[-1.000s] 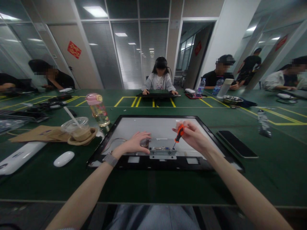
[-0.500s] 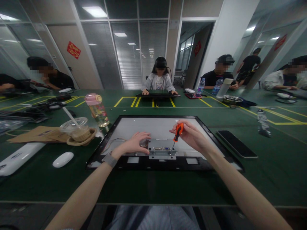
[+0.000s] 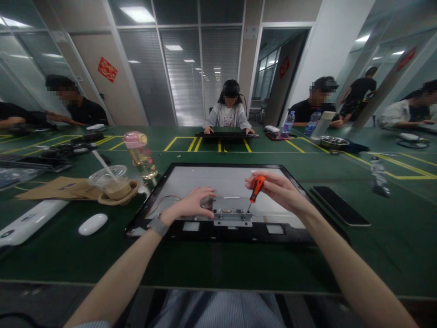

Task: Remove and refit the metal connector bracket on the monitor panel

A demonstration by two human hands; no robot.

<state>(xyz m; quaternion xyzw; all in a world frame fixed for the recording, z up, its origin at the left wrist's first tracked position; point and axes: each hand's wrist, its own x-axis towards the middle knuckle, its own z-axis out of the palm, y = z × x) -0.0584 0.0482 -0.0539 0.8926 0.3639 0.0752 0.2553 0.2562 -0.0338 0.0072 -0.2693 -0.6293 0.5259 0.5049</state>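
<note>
At the centre of the frame, a large flat black-framed display panel (image 3: 218,231) lies with its pale grey back up on the dark green bench (image 3: 218,269). A small grey metal cover plate (image 3: 232,214) with 2 sockets on its near face sits low in the middle of the panel's back.

The right hand (image 3: 278,191), just right of centre, has its fingers closed around the orange and black handle of a small screwdriver (image 3: 255,190). The tool slants down and to the left, with its tip at the right end of the metal cover plate.

The left hand (image 3: 193,203), just left of centre, rests on the panel back with its fingers bent and close together at the plate's left end. Whether they pinch anything cannot be told. A grey watch strap (image 3: 159,225) circles that wrist.

In the left part of the frame are a white oval computer mouse (image 3: 93,224), a clear plastic cup with a straw (image 3: 109,180) on brown paper, and a pink-lidded clear bottle (image 3: 140,155). A black slab phone (image 3: 339,205) lies right of the panel.

At upper centre, a person in a pale top (image 3: 229,116) sits across the bench with both hands on another dark panel.
</note>
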